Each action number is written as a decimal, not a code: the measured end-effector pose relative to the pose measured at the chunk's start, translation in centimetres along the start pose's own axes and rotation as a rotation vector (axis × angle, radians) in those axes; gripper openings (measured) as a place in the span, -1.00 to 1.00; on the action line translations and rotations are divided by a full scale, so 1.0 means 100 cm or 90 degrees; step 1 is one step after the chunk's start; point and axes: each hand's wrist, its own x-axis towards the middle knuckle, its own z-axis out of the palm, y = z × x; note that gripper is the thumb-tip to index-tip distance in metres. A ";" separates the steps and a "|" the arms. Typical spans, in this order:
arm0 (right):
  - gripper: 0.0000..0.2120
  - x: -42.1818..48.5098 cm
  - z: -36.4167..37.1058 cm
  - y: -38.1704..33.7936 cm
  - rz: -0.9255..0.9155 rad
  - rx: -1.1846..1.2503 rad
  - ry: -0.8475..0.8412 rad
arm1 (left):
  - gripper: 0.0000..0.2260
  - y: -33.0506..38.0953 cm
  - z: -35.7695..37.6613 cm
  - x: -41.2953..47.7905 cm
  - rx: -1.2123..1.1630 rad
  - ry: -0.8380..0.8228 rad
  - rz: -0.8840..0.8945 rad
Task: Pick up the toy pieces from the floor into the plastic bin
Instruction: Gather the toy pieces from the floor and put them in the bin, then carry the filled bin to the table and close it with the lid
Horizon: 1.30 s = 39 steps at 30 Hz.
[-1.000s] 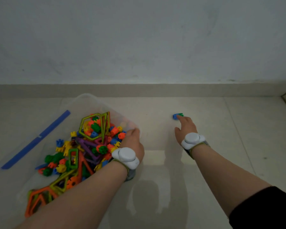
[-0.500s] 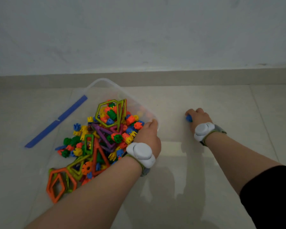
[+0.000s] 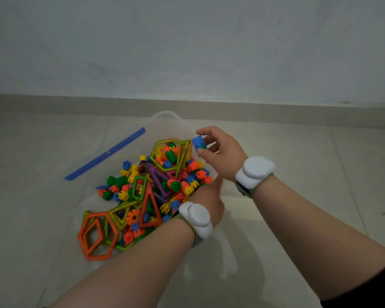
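A clear plastic bin (image 3: 165,115) lies on the tiled floor, filled with colourful toy pieces (image 3: 156,185): small connector blocks plus green, purple and orange frame shapes. My right hand (image 3: 220,150) hovers over the bin's right edge, its fingers closed on a blue and green toy piece (image 3: 198,143). My left hand (image 3: 209,196) rests on the bin's right rim and grips it; the fingertips are hidden. Both wrists wear white bands.
A blue plastic strip (image 3: 107,153) lies along the bin's left side. The wall and its skirting (image 3: 276,114) run just behind the bin. Bare floor tiles (image 3: 320,165) spread to the right.
My right hand picked the blue and green piece off the floor at the right and carried it left, up over the bin's edge. My left hand stayed on the rim.
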 end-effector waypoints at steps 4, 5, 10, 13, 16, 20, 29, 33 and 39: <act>-0.57 -0.003 0.012 0.009 -0.036 -0.226 -0.073 | -0.52 -0.030 -0.003 -0.039 -0.107 0.080 -0.016; -0.55 -0.002 0.012 0.013 -0.027 -0.306 -0.055 | -0.49 -0.044 -0.007 -0.049 -0.101 0.097 -0.041; -0.47 -0.002 0.031 0.022 0.045 -0.536 -0.018 | -0.47 -0.124 -0.036 -0.108 -0.028 0.219 -0.197; -0.43 -0.003 0.046 0.019 0.113 -0.574 0.010 | -0.51 -0.163 -0.046 -0.144 0.143 0.263 -0.317; -0.38 -0.002 0.048 0.013 0.186 -0.597 0.006 | -0.40 -0.183 -0.049 -0.175 0.156 0.318 -0.467; -0.37 -0.007 0.041 0.001 0.273 -0.609 -0.021 | -0.27 -0.200 -0.049 -0.188 -0.200 0.355 -0.607; -0.65 -0.065 0.026 0.001 0.347 -0.514 -0.104 | -0.47 -0.247 -0.079 -0.186 -0.207 0.357 -0.603; -0.67 -0.072 0.028 -0.001 0.376 -0.467 -0.084 | -0.47 -0.258 -0.101 -0.182 -0.200 0.380 -0.558; -0.68 -0.083 0.000 -0.075 0.360 -0.416 0.004 | -0.49 -0.233 -0.184 -0.204 -0.134 0.420 -0.540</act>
